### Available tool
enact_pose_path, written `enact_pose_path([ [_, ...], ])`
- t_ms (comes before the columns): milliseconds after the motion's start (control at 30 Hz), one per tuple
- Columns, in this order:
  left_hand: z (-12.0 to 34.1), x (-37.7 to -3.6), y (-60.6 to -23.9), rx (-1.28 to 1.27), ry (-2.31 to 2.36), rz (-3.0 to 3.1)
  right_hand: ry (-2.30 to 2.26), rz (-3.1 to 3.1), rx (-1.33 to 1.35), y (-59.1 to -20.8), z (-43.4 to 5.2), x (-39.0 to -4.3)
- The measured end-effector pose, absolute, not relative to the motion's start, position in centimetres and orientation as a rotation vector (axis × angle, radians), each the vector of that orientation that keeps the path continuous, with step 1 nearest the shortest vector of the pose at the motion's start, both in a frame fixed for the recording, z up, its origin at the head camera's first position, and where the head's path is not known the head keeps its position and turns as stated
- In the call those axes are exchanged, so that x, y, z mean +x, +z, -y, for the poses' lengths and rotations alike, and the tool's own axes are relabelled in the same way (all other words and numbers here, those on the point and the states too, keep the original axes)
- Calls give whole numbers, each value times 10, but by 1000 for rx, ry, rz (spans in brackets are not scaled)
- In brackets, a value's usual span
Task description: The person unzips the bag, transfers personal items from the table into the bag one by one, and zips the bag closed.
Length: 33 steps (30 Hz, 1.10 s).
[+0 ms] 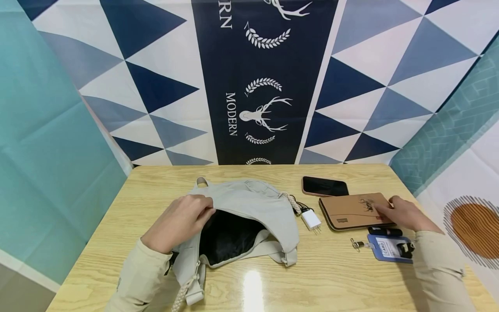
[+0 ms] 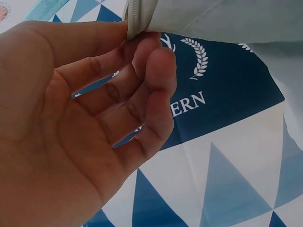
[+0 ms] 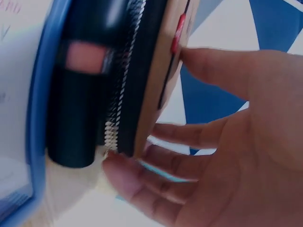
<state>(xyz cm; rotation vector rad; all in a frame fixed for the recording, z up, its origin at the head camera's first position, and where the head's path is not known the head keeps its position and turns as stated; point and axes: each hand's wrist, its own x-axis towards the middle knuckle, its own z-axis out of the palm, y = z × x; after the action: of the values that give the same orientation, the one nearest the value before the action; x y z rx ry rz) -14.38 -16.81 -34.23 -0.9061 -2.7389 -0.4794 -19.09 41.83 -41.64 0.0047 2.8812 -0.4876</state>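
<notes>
Pale grey-beige fabric fills the middle of my head view: a soft shoulder bag [image 1: 249, 208] lies on the wooden table [image 1: 335, 277], its mouth pulled open so the black lining shows. My left hand [image 1: 181, 221] sits at the bag's nine o'clock edge, and the left wrist view shows thumb and fingers [image 2: 156, 56] pinching the zipped rim of the fabric — clamped on the bag, not loose. At three o'clock from the bag, my right hand [image 1: 405, 213] rests on the far end of a tan zip wallet [image 1: 354, 210]; the right wrist view shows the thumb on the wallet's top face and the curled fingers [image 3: 142, 182] at its zipper edge, so the hand is closed around the wallet's end. Just beside the bag, between it and the wallet, lies a white charger plug [image 1: 311, 219] with a dark cable and a braided cord end next to it. At twelve o'clock from the wallet, a dark phone [image 1: 325, 186] lies flat, near it but apart. At six o'clock from the wallet sits a blue card holder [image 1: 390, 250] with a metal clip [image 1: 356, 244] — a small black tube [image 1: 383, 232] lies between holder and wallet, close under my right hand. Both my sleeves are light beige.
</notes>
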Motion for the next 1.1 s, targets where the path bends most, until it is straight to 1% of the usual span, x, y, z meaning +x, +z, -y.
enact_pose_path([
  [267, 167, -143, -343, -896, -470, 2756, -544, -2910, -41, -420, -425, -193],
  [500, 166, -142, -343, -895, -473, 2770, -710, -2994, 32, -420, -419, -194],
  [800, 166, -140, -344, -887, -469, 2772, -882, -3087, 81, -411, -414, -191],
  [1100, 165, -138, -344, -862, -436, 2776, -1133, -3042, 52, -395, -410, -182],
])
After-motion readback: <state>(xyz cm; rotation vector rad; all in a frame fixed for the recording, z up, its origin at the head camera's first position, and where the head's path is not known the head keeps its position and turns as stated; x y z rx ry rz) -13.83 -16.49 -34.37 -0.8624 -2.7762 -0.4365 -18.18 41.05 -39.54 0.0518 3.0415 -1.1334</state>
